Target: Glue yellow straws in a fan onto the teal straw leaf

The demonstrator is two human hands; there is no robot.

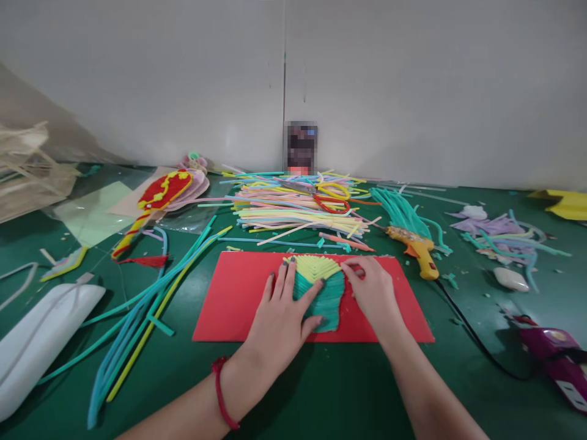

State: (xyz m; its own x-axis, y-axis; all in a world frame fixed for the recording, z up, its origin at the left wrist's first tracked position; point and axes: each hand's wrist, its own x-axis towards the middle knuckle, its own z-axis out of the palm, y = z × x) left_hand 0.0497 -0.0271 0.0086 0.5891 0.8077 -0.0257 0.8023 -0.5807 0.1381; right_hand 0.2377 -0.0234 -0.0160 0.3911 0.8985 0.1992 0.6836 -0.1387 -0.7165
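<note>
Yellow-and-teal fuzzy-strip panel point(329, 300): mid red rectangular card point(241, 290) | left hand point(277, 324): fingers spread, resting across panel | right hand point(373, 290): fingertips drawn together at far-right yellow edge, grip undeterminable | both colours laid; remainder unclear

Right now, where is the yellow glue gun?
In the head view, the yellow glue gun lies right of centre on the green table, just right of the red sheet and beside the teal strips.

A red-and-yellow fan-shaped ornament point(155, 194) lies on a green tabletop point(183, 391) at left, beyond a long white object point(54, 349). A pixelated upright device point(301, 150) stands against the pale wall point(137, 73); a purple object point(548, 351) sits at lower right, yellow paper point(568, 206) farther back.
</note>
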